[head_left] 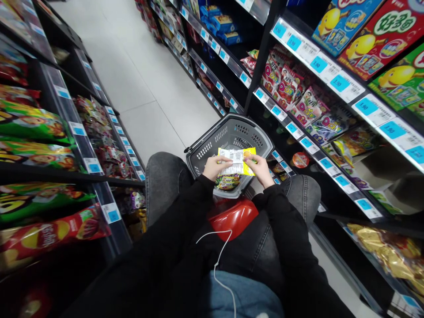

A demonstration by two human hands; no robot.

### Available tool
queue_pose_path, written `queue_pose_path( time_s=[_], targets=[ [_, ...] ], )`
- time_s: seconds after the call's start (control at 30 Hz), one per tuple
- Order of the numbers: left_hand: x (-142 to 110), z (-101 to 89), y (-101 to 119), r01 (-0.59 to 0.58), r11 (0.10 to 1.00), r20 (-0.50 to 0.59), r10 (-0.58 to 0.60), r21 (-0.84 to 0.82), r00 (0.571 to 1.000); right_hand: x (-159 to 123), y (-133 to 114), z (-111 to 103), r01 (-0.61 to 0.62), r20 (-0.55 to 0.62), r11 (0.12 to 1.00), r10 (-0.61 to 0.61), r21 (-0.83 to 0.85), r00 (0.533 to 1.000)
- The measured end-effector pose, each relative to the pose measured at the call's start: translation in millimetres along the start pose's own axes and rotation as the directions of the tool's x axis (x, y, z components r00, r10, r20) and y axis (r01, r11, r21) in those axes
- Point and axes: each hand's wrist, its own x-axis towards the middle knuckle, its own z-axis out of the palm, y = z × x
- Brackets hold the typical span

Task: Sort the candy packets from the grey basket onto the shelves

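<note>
A small yellow and white snack packet [237, 167] is stretched flat between my two hands, its printed side with a barcode facing up. My left hand [214, 168] pinches its left edge, thumb on top. On the right edge, my right hand [260, 169] grips the yellow end between thumb and fingers. Directly beneath is a grey plastic shopping basket [198, 167] with slotted walls. Several green and dark snack packets [228, 182] lie in its near end, partly hidden by the packet I hold.
Shelves of bagged snacks [36, 119] stand close on my left. On the right, a shelf holds candy bags [308, 106] and boxes [380, 39] above price tags. A red plastic object [233, 218] is between my knees. Grey floor tiles [132, 66] stretch ahead along the aisle.
</note>
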Motion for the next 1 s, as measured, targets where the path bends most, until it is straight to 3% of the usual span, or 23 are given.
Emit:
queue_pose_path(
  time_s=[0.13,0.3,0.43,0.53,0.6,0.67,0.73,0.77,0.8,0.87,0.9,0.93,0.97,1.0],
  targets=[
    [1,2.3,-1,-0.010,0.985,-0.047,0.002,-0.174,0.999,1,3,0,0.115,-0.022,0.992,-0.116,-0.046,0.993],
    [4,0.5,-2,0.062,0.922,-0.009,-0.071,-0.382,0.997,3,10,-2,0.006,0.039,0.993,-0.011,0.119,0.999],
    [6,1.5,-3,0.149,0.876,0.097,-0.117,-0.458,0.988,6,11,-4,0.004,0.010,0.986,-0.006,0.168,1.000],
    [6,3.5,-1,0.159,0.847,0.098,-0.127,-0.507,0.987,8,9,-6,-0.032,0.054,0.977,0.021,0.211,0.998],
    [6,3.2,3,0.154,0.823,0.081,-0.131,-0.547,0.988,7,6,-6,-0.015,0.087,0.973,-0.005,0.231,0.996],
    [4,0.9,9,0.221,0.786,0.156,-0.160,-0.578,0.975,5,2,-6,0.038,0.092,0.973,-0.060,0.227,0.994],
    [-1,-3.1,15,0.374,0.741,0.318,-0.225,-0.558,0.921,1,-3,-5,0.078,0.112,0.975,-0.103,0.206,0.988],
    [-4,-5.1,17,0.472,0.719,0.423,-0.268,-0.510,0.866,-1,-6,-5,0.092,0.140,0.977,-0.120,0.190,0.983],
    [-7,-6.9,19,0.568,0.699,0.530,-0.312,-0.435,0.789,-3,-9,-5,0.112,0.177,0.979,-0.142,0.171,0.974],
    [-12,-8.7,19,0.709,0.667,0.719,-0.375,-0.229,0.585,-7,-15,-6,0.172,0.257,0.976,-0.202,0.135,0.945],
    [-14,-8.5,18,0.737,0.664,0.787,-0.385,-0.127,0.483,-9,-18,-6,0.208,0.292,0.971,-0.235,0.119,0.927],
    [-16,-7.5,16,0.735,0.675,0.826,-0.381,-0.058,0.415,-10,-20,-8,0.245,0.321,0.964,-0.266,0.104,0.909],
    [-16,-6.1,14,0.714,0.699,0.840,-0.367,-0.033,0.399,-11,-22,-9,0.278,0.341,0.957,-0.291,0.086,0.894],
    [-16,-4.2,12,0.681,0.731,0.831,-0.353,-0.042,0.429,-12,-23,-11,0.303,0.348,0.951,-0.306,0.064,0.886]
  ],
)
